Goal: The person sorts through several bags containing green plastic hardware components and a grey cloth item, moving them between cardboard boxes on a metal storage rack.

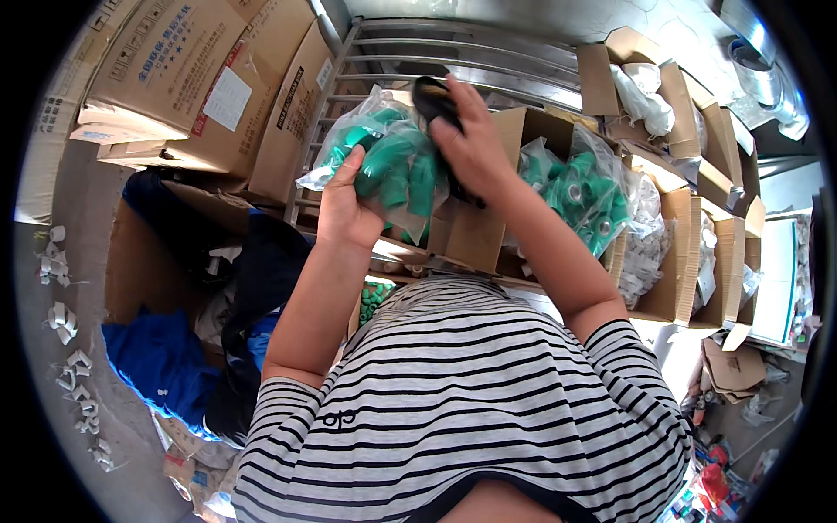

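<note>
A clear plastic bag of green pipe fittings [392, 163] is in my left hand [350, 206], whose thumb lies on the front of the bag. My right hand [474, 137] grips a dark, blurred object [435, 98] with a loop-like upper part, against the bag's right side; what it is I cannot tell. Below the bag stands an open cardboard box [471, 235], with some green fittings partly showing beside it. Another bag of green fittings [579, 189] fills the box to the right.
Metal rack bars [458, 62] run behind the boxes. Large cartons [176, 78] are stacked at the left, above a box with blue and dark cloth [157, 372]. Open boxes with bagged white parts [647, 242] line the right. Small green fittings [373, 301] lie lower down near my body.
</note>
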Demonstrator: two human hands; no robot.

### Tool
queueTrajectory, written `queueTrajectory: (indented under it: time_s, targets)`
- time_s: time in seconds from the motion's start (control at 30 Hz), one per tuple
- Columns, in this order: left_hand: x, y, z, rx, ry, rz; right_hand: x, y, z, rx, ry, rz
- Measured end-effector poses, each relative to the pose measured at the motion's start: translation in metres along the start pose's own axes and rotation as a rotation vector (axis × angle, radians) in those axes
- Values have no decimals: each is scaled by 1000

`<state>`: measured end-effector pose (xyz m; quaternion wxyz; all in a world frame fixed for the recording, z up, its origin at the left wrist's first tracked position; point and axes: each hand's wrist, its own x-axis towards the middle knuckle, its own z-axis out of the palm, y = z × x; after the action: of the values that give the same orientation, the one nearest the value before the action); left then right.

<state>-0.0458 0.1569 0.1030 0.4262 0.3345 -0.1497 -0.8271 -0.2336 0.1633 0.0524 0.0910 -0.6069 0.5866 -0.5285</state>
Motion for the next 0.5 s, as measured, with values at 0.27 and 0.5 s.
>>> queueTrajectory:
  time_s: [0.27, 0.5]
  targets:
    - [17, -9, -4, -80, -76, 63, -18, -72, -22, -179, -198, -278]
    - [21, -5, -9, -20, -71, 49, -44, -47, -38, -144, -614, -509]
